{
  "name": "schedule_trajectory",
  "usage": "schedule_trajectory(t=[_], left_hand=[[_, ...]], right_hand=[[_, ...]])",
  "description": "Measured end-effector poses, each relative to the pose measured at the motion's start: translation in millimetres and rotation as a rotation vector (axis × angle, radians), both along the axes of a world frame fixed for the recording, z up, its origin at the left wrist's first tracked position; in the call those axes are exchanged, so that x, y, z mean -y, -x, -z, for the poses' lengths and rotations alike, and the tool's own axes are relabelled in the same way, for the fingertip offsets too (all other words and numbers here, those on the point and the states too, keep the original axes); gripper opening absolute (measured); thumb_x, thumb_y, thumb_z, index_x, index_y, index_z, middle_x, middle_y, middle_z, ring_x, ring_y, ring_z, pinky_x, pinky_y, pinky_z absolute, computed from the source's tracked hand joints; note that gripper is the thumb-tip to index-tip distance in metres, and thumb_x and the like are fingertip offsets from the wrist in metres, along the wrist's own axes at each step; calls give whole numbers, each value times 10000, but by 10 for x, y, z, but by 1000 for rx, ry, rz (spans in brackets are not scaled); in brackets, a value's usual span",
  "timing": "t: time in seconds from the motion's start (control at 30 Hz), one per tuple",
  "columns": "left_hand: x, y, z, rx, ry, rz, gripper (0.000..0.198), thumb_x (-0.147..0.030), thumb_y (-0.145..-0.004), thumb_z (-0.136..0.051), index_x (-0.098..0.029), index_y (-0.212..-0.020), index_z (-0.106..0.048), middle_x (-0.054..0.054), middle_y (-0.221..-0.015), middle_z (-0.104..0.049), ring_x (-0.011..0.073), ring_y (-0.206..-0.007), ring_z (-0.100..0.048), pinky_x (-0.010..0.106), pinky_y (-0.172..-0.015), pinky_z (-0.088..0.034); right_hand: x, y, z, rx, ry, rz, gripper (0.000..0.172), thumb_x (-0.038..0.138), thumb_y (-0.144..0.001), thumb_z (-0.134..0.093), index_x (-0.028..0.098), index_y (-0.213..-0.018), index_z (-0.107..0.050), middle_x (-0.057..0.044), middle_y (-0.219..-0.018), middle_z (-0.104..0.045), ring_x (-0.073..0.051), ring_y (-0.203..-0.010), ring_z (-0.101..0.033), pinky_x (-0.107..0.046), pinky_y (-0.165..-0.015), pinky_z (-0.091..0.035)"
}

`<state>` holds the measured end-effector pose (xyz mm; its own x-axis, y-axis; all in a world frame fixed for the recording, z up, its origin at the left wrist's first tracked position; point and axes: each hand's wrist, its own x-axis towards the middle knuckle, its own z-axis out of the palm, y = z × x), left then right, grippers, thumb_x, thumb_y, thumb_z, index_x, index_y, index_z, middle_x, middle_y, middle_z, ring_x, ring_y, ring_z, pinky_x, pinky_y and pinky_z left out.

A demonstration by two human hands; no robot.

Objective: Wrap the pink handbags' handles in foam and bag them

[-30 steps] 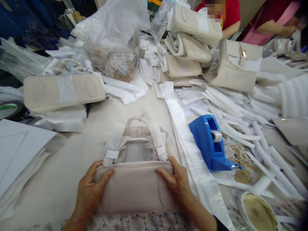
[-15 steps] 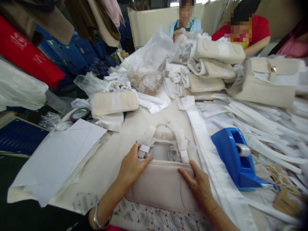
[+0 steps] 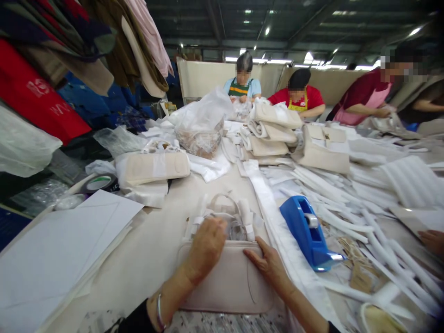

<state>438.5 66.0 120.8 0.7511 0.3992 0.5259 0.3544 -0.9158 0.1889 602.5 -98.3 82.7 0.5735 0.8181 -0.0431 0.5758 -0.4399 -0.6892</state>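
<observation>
A beige handbag [image 3: 225,282] lies in front of me, its handle [image 3: 224,199] pointing away and wrapped in white padding [image 3: 245,215] and clear plastic. My right hand [image 3: 272,263] grips the bag's far right edge, thumb on the upper face and fingers behind. Over the far left part of that edge is my left hand [image 3: 208,245], its fingers curled together in front of the wrapped handle. Whatever those fingers hold, if anything, is hidden. A blue tape dispenser [image 3: 307,236] stands to the right of the bag.
White paper sheets [image 3: 79,245] lie at left, near a tape roll [image 3: 100,182]. Another wrapped bag [image 3: 157,165] lies beyond them. Stacked beige bags [image 3: 274,132] and white foam strips [image 3: 333,199] cover the right. Co-workers sit beyond; a co-worker's hand [image 3: 433,243] shows at right.
My left hand has left the bag's left corner and moved right, its fingers now curled. My right hand keeps its grip. The head view has tilted up, showing more of the room.
</observation>
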Motion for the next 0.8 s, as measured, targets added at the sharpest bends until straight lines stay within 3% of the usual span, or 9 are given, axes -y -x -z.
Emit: schedule_trajectory(t=[0.07,0.17,0.3,0.37,0.5,0.6,0.7,0.8], left_hand=[[163,-63,83,-189,-31,179,254,-384,-921,-532,-158,-1016,-601,102,-986,-631,262,-975,-596,416,-857,-510],[255,-110,158,-317,14,155,307,-449,-868,-607,-156,-960,-612,81,-920,-645,274,-902,-613,434,-805,-530],[228,-105,122,-316,51,133,340,-403,-785,-723,-165,-1010,-630,85,-972,-672,290,-932,-636,450,-841,-531],[200,-102,123,-293,49,129,337,-391,-754,-754,-170,-981,-638,81,-955,-683,286,-900,-655,419,-803,-545],[76,-121,261,-180,-63,199,335,-459,-764,-727,-178,-925,-642,61,-853,-701,243,-765,-685,326,-676,-555],[-59,-141,398,-63,-216,305,379,-538,-844,-606,-178,-956,-644,50,-825,-719,201,-723,-698,271,-643,-553],[-165,-155,508,34,-382,336,439,-557,-908,-488,-168,-1044,-641,70,-923,-745,187,-789,-717,246,-687,-563],[-226,-162,613,31,-484,283,470,-554,-924,-451,-155,-1078,-646,119,-1036,-735,208,-840,-719,268,-713,-572]], right_hand=[[-30,-17,-106,12,36,-18,416,613,-839,-521,208,-918,-573,-14,-684,-622,-197,-627,-574,-268,-570,-353],[-183,-32,-302,47,86,10,400,560,-784,-616,217,-982,-558,-37,-783,-665,-226,-743,-625,-280,-644,-378],[-543,-42,-478,-33,66,143,383,508,-756,-635,187,-953,-569,-84,-814,-669,-273,-809,-637,-329,-694,-402],[-681,-86,-493,-259,-69,144,375,431,-672,-704,176,-921,-588,-81,-836,-673,-267,-826,-634,-334,-713,-429],[-742,-243,-395,-980,-449,-58,444,374,-597,-743,161,-968,-625,-34,-809,-676,-204,-739,-635,-319,-708,-469],[-730,-296,-272,-1179,-584,-74,489,357,-571,-770,153,-995,-635,-23,-797,-671,-177,-703,-631,-311,-719,-472],[-756,-256,-207,-982,-564,66,448,305,-557,-776,158,-955,-633,-10,-770,-665,-172,-691,-619,-297,-690,-469],[-707,-263,-295,-442,-424,203,341,277,-616,-765,184,-920,-641,3,-731,-656,-174,-681,-603,-283,-654,-451]])
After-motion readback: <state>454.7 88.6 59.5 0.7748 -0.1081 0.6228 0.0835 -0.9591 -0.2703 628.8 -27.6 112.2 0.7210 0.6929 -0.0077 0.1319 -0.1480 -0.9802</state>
